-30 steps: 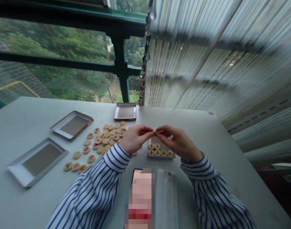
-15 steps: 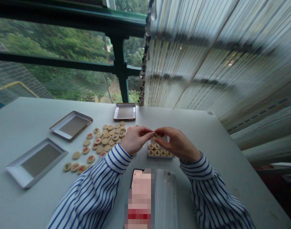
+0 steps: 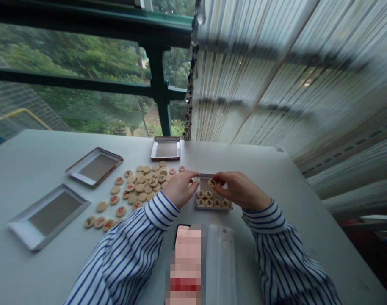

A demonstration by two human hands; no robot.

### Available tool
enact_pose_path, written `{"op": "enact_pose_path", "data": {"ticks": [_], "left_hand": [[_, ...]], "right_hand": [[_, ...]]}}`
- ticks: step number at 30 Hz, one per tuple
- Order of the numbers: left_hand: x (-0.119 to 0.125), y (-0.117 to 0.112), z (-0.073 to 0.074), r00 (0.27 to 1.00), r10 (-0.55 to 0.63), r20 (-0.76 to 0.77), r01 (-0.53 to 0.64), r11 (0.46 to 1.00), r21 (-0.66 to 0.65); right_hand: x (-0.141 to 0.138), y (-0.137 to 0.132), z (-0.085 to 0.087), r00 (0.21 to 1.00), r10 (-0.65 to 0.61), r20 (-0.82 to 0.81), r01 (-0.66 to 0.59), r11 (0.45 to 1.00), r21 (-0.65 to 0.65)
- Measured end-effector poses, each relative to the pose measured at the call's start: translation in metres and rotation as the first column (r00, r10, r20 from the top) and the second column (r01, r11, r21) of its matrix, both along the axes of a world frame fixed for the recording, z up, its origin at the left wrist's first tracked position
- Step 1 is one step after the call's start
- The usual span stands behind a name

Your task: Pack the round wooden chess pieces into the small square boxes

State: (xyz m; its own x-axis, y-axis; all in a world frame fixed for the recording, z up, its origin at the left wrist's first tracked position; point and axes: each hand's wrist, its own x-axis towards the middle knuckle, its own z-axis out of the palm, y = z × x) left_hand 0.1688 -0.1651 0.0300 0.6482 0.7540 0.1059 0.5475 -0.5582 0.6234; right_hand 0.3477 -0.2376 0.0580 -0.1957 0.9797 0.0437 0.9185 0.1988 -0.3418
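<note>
Over the small box (image 3: pixel 214 208), near the middle of the worktop (image 3: pixel 276 178), the right hand (image 3: pixel 241 191) holds 1 round piece (image 3: pixel 211 182). The piece is a flat pale disc, so it has no long axis. Its broad face, with a dark mark on it, is turned up toward the camera. It sits at the very tips of the fingers (image 3: pixel 219 179), which are closed on its rim from the right side, and the rest of the hand lies to the right of it. The piece hangs above the far part of the box, where the bottom shows, and it is apart from the pieces that lie inside.

The left hand (image 3: pixel 179 188) is just beside the left wall of the box. Its fingers (image 3: pixel 192 174) are curled and reach the far left corner, but I cannot tell if they pinch the rim or only touch it.

Inside the box, 4 pieces show in a row along the near wall, and 2 more lie just behind them at the left.

To the left, loose pieces (image 3: pixel 142 186) lie flat on the worktop, some with red marks, some with dark ones. Further left are 3 shallow trays: the near tray (image 3: pixel 22 231), the middle tray (image 3: pixel 77 170) and the far tray (image 3: pixel 166 158). Each shows its gray bottom.
</note>
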Motion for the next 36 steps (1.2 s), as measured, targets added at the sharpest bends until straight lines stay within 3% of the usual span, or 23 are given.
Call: {"op": "enact_pose_path", "data": {"ticks": [7, 13, 36], "left_hand": [[0.001, 0.0, -0.004, 0.989, -0.018, -0.147, 0.02, 1.0, 0.011], [0.002, 0.002, -0.016, 0.986, -0.081, -0.148, 0.088, 0.995, 0.038], [0.004, 0.0, -0.021, 0.982, -0.089, -0.168, 0.093, 0.995, 0.018]], "right_hand": [[0.003, 0.001, -0.002, 0.973, -0.002, 0.233, 0.036, 0.989, -0.14], [0.002, 0.001, -0.003, 0.915, -0.005, 0.404, 0.097, 0.973, -0.209], [0.0, 0.005, -0.013, 0.893, 0.046, 0.448, 0.088, 0.958, -0.273]]}}
